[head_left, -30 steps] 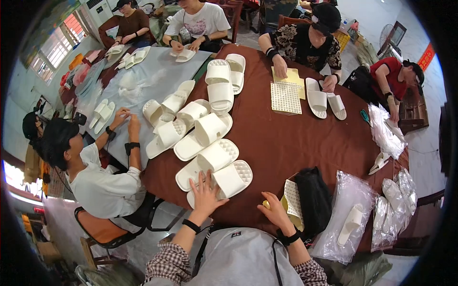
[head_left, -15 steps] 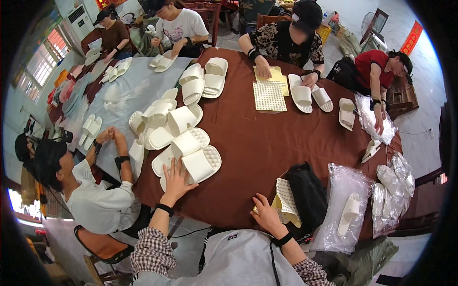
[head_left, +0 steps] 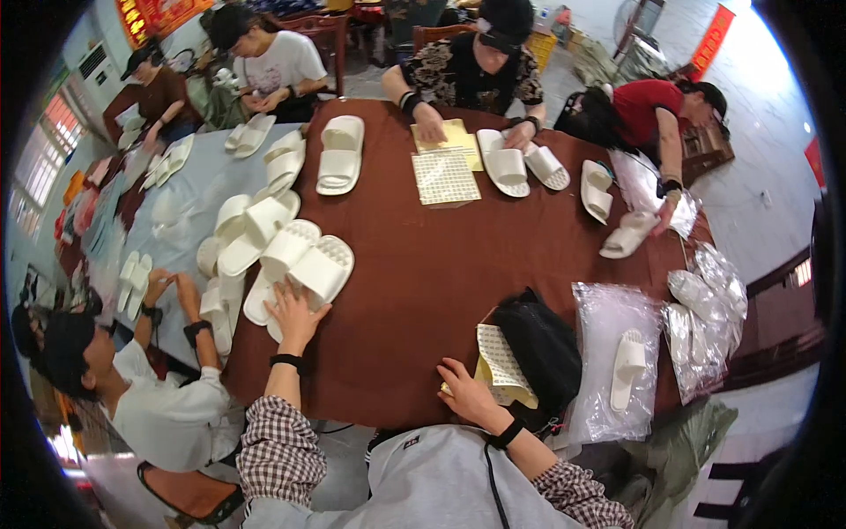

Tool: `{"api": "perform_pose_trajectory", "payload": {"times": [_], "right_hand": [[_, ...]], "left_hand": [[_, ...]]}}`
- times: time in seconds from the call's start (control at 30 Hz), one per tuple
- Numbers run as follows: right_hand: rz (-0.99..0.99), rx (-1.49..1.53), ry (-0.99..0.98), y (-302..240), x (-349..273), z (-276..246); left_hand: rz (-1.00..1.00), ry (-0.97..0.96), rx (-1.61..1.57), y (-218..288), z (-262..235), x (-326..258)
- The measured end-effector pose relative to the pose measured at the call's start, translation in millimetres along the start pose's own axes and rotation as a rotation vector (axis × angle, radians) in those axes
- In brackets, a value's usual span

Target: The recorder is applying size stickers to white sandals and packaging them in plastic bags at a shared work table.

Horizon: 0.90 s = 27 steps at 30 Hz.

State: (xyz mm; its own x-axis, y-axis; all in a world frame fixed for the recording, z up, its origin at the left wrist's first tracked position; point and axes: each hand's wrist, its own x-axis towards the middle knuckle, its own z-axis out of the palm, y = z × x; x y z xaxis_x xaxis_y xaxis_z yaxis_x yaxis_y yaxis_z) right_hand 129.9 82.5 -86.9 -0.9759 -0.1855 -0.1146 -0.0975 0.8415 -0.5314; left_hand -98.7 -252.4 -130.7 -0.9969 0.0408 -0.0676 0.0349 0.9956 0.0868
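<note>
My left hand (head_left: 298, 321) rests with fingers apart against the white slippers (head_left: 322, 270) on the table (head_left: 397, 344). I can't tell whether my right hand (head_left: 471, 397), beside a sheet (head_left: 499, 354), grips anything. 1 lone slipper (head_left: 627, 377) lies on or inside the clear bag (head_left: 592, 353).

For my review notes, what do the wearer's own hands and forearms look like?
The left hand and right hand are both ungloved. A black band circles each wrist: left wristband, right wristband. Dark-and-white checked fabric covers the forearms, the left sleeve and right sleeve both looking wrinkled and ending short of the wristbands.
</note>
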Motion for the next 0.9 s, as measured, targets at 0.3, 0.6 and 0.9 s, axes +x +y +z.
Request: {"api": "perform_pose_trajectory", "payload": {"times": [0.3,0.6,0.9], "right_hand": [[0.055,0.011,-0.054,-3,1,7],[0.123,0.093,-0.129,-5,3,-3],[0.107,0.758,0.244,40,15,-132]], "left_hand": [[-0.176,-0.035,-0.003,-10,5,66],[-0.216,0.205,-0.123,25,29,29],[0.391,-0.094,-0.285,165,27,-83]]}}
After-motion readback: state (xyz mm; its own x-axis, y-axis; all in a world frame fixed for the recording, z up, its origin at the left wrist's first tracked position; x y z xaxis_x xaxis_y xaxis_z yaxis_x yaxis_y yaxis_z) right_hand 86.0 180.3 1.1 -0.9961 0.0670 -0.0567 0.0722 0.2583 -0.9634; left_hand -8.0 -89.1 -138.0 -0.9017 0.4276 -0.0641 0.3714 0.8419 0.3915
